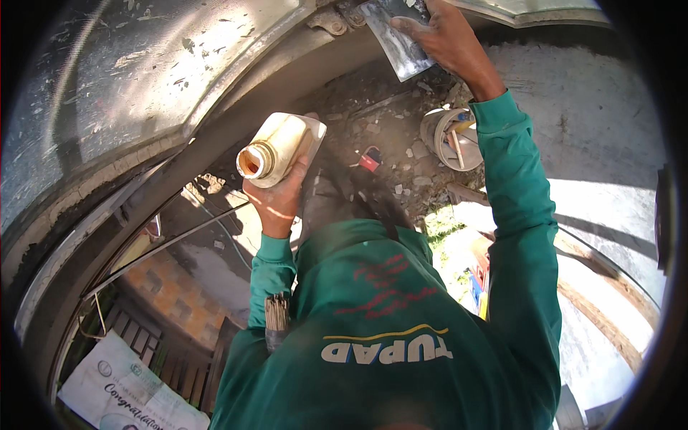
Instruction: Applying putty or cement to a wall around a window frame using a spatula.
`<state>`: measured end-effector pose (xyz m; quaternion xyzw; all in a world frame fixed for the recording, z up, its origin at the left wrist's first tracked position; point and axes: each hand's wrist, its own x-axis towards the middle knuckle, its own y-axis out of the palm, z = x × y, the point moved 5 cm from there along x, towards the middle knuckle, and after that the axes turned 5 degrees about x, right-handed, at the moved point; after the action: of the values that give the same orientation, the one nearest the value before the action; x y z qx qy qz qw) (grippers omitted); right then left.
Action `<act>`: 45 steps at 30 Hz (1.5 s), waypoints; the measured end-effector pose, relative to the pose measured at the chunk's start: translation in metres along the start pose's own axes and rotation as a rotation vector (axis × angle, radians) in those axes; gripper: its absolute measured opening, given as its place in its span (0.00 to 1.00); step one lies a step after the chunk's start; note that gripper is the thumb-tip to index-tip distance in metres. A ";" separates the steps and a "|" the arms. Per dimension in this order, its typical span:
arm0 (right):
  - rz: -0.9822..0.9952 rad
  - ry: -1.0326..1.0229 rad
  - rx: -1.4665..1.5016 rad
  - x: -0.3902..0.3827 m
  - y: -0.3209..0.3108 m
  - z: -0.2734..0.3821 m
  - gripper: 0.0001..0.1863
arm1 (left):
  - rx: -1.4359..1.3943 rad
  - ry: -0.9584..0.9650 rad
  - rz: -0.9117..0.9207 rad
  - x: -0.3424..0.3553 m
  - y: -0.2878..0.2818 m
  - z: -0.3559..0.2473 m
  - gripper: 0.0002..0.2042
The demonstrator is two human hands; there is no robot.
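Observation:
My left hand is closed on a cream plastic jug, tilted on its side with its open, stained mouth toward the lower left. My right hand is raised at the top of the view, closed on a flat rectangular metal trowel smeared with pale material, beside a moulded ledge. A bundle of bristles or thin sticks shows beside my left sleeve.
A bucket with tools stands on rubble-strewn ground, near a small red object. A curved, marked panel arches over the upper left. A grey wall is at right, a printed banner at lower left, planks at lower right.

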<state>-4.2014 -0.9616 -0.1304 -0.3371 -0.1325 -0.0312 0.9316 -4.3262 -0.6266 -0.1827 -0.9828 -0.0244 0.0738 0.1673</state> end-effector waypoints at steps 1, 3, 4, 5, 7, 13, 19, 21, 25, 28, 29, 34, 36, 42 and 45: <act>-0.005 0.001 0.007 0.003 -0.007 0.009 0.22 | 0.008 0.003 0.001 0.000 0.000 0.001 0.22; 0.243 0.373 -0.045 0.006 -0.015 0.003 0.20 | 0.030 0.032 0.017 0.000 0.003 0.002 0.22; 0.221 0.325 -0.041 0.005 -0.015 -0.002 0.20 | 0.027 0.021 0.044 0.002 0.005 0.004 0.22; 0.214 0.327 -0.038 0.000 -0.012 -0.005 0.20 | 0.030 0.027 0.049 0.004 0.006 0.005 0.22; 0.089 0.139 -0.006 -0.008 -0.004 0.003 0.20 | 0.002 0.045 0.049 0.003 0.006 0.001 0.23; -0.113 0.257 0.146 -0.025 0.013 0.002 0.21 | 0.053 0.063 0.079 0.002 0.009 -0.002 0.24; -0.243 0.392 0.332 -0.047 0.038 -0.009 0.20 | 0.045 0.032 0.095 0.000 0.009 0.000 0.24; -0.302 0.422 0.200 -0.055 0.040 -0.006 0.21 | 0.056 0.034 0.100 -0.001 0.008 0.003 0.24; -0.475 0.451 0.269 -0.065 0.057 -0.010 0.19 | 0.064 0.000 0.119 -0.002 0.012 0.001 0.25; -0.440 0.492 0.280 -0.083 0.056 -0.012 0.22 | 0.105 0.037 0.115 -0.002 0.010 0.002 0.25; -0.405 0.547 0.374 -0.093 0.053 -0.015 0.20 | 0.160 0.076 0.107 -0.002 0.008 0.002 0.24; -0.505 0.633 0.726 -0.105 0.073 -0.006 0.17 | 0.197 0.115 0.139 -0.003 0.008 0.005 0.24; -0.537 0.620 0.713 -0.098 0.072 -0.002 0.16 | 0.240 0.120 0.150 -0.004 0.007 0.001 0.26; -0.595 0.548 0.579 -0.095 0.079 0.007 0.15 | 0.255 0.022 0.119 -0.011 -0.005 -0.002 0.26; -0.602 0.606 0.565 -0.097 0.085 0.011 0.15 | 0.263 0.032 0.121 -0.010 -0.011 0.001 0.25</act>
<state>-4.2852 -0.8925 -0.2011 0.0051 0.0493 -0.3573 0.9327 -4.3368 -0.6164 -0.1780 -0.9531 0.0476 0.0704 0.2905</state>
